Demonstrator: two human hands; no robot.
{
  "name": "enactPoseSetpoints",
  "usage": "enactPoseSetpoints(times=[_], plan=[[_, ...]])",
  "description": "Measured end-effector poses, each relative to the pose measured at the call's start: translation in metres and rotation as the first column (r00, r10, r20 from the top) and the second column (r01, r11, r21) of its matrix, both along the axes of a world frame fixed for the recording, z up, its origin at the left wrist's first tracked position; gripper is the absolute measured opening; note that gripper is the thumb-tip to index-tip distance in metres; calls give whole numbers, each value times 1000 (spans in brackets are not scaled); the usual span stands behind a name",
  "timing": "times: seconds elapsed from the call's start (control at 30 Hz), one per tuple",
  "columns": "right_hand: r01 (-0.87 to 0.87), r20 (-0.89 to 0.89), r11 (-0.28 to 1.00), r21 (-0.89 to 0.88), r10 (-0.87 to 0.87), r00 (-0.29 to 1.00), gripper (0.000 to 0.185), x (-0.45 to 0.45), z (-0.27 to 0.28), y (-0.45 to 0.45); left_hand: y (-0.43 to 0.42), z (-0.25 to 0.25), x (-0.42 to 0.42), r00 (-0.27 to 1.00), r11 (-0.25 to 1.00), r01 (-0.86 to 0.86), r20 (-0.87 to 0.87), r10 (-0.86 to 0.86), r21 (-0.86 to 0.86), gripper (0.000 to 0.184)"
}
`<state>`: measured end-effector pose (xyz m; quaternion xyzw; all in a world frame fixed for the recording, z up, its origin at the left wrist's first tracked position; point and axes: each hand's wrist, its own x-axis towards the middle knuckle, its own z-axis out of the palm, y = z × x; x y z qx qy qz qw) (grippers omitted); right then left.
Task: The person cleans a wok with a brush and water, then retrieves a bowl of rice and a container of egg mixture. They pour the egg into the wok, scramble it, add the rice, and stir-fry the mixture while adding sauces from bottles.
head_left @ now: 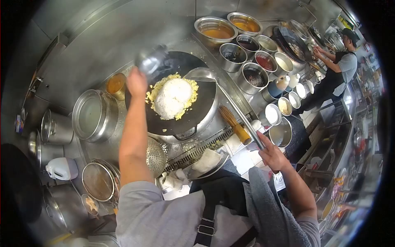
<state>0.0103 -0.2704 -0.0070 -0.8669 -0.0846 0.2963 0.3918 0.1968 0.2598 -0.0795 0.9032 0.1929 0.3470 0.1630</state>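
My left hand (pixel 136 83) is closed on a shiny metal bowl (pixel 151 61), tilted and smeared by motion over the far left part of the wok. In the black wok (pixel 201 108), a white mound that looks like rice (pixel 173 99) lies on yellow scrambled egg (pixel 191 87). My right hand (pixel 271 153) is wrapped around the long handle of a ladle (pixel 236 108), whose round head rests near the wok's upper right rim. Beneath the handle lies a bamboo wok brush (pixel 234 124).
To the right stand several metal pots of sauces (pixel 264 61) and two bowls of yellow liquid (pixel 215 31). A large pot (pixel 94 115), strainers (pixel 98 181) and a white jug (pixel 61 168) are on the left. Another person (pixel 345 68) works at the far right.
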Motion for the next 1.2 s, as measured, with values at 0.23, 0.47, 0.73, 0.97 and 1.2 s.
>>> enactPoseSetpoints(times=[0.23, 0.47, 0.73, 0.97, 1.2], plan=[[-179, 333, 982, -64, 190, 923, 75, 26, 39, 30, 16, 84, -49, 963, 967, 231, -166, -212, 106, 17], [-210, 307, 828, -521, 411, 858, 85, 28, 44, 71, 44, 112, -99, 968, 861, 191, 234, -87, -471, 25], [-261, 354, 787, -559, 511, 783, 74, 55, -35, 59, -103, 99, -59, 831, 367, 555, 479, -282, -746, 20], [-117, 889, 989, -92, 135, 437, 16, -98, 168, -78, -319, 48, -78, 561, -62, 432, 322, -763, -900, 23], [489, 937, 847, -210, 32, 347, 17, -265, 203, -102, -561, -10, -188, -56, -239, 96, 234, -971, -966, 25]])
